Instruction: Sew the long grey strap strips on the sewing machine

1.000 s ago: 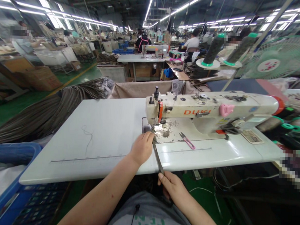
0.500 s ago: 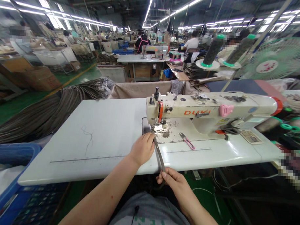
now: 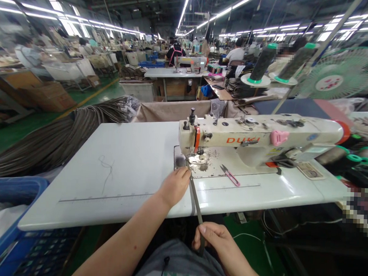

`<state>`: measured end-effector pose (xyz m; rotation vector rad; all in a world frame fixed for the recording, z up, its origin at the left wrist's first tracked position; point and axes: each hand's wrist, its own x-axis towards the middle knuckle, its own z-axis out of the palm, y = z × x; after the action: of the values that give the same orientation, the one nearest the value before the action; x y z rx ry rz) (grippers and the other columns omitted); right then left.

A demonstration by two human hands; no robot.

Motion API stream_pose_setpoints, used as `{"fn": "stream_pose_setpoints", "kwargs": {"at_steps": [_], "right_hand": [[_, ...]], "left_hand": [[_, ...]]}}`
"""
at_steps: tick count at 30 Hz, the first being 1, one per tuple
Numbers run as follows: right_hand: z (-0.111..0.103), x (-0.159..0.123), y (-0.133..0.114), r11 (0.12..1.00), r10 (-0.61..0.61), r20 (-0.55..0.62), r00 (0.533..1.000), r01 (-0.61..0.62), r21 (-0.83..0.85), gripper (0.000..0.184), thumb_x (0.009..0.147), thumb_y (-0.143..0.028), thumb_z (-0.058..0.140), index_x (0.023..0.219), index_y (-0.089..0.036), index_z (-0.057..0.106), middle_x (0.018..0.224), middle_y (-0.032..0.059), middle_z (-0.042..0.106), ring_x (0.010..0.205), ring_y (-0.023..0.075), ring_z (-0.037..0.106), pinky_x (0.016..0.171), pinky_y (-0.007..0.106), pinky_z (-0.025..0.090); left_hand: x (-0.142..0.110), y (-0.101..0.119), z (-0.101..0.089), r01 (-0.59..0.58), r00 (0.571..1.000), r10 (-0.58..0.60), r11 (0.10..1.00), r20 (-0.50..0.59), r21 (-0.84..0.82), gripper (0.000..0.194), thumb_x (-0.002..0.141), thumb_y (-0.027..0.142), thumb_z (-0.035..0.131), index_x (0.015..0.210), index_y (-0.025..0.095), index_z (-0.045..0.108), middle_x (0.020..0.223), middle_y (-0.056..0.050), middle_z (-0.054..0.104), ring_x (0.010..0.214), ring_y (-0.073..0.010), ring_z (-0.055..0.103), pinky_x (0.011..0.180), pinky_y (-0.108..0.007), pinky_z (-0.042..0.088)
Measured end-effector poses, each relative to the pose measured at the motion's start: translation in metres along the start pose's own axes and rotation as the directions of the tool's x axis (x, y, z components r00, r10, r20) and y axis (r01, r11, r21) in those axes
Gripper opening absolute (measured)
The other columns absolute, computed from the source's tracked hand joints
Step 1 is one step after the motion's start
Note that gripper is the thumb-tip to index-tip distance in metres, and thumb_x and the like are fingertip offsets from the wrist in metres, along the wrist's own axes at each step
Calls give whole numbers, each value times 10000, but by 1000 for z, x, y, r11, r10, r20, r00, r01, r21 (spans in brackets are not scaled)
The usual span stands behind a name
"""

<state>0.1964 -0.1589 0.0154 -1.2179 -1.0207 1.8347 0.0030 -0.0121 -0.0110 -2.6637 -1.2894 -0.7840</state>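
Note:
A narrow grey-brown strap [image 3: 195, 198] runs from under the needle area of the sewing machine [image 3: 250, 136] down over the table's front edge toward my body. My left hand [image 3: 176, 186] lies on the table just in front of the presser foot, its fingers closed on the strap's upper part. Below the table edge, my right hand [image 3: 211, 236] pinches the strap between thumb and fingers, and a short tail hangs beneath it. Pink-handled thread snips [image 3: 230, 175] rest on the machine bed to the right of the strap.
Loose thread [image 3: 108, 167] lies on the white table [image 3: 135, 152] at left. A big bundle of dark straps [image 3: 51, 137] is beyond the table's left side, above a blue crate [image 3: 34, 189]. Thread cones [image 3: 262, 64] and a fan [image 3: 333, 79] stand at back right.
My right hand has moved down and toward my body along the strap, which now shows a longer, straighter stretch. My left hand has shifted slightly back from the needle.

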Motion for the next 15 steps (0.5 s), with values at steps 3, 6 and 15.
{"fn": "stream_pose_setpoints", "kwargs": {"at_steps": [3, 6, 15], "right_hand": [[0, 0, 0, 1000, -5, 4, 1000, 5, 4, 510, 904, -629, 694, 722, -157, 756, 695, 70, 729, 715, 207, 630, 728, 325, 431], [-1, 0, 1, 1000, 0, 4, 1000, 0, 2, 520, 902, -640, 689, 712, -161, 756, 701, 76, 730, 717, 211, 633, 729, 328, 432], [-13, 13, 13, 996, -48, 117, 992, 56, -69, 567, 912, -675, 640, 701, -164, 766, 681, 81, 717, 687, 209, 615, 678, 324, 420]], "left_hand": [[1, 0, 2, 20, 1000, -20, 1000, 18, 3, 291, 1012, 163, 492, 1288, 157, 583, 1321, -152, 651, 1254, -258, 644, 1108, -435, 540], [2, 0, 2, 26, 999, -26, 1000, 38, 4, 302, 1004, 159, 500, 1298, 166, 569, 1346, -146, 634, 1279, -257, 633, 1122, -431, 530], [5, 1, 0, 6, 998, -7, 1000, 57, 23, 290, 991, 136, 523, 1271, 172, 588, 1312, -126, 648, 1267, -259, 630, 1136, -428, 519]]}}
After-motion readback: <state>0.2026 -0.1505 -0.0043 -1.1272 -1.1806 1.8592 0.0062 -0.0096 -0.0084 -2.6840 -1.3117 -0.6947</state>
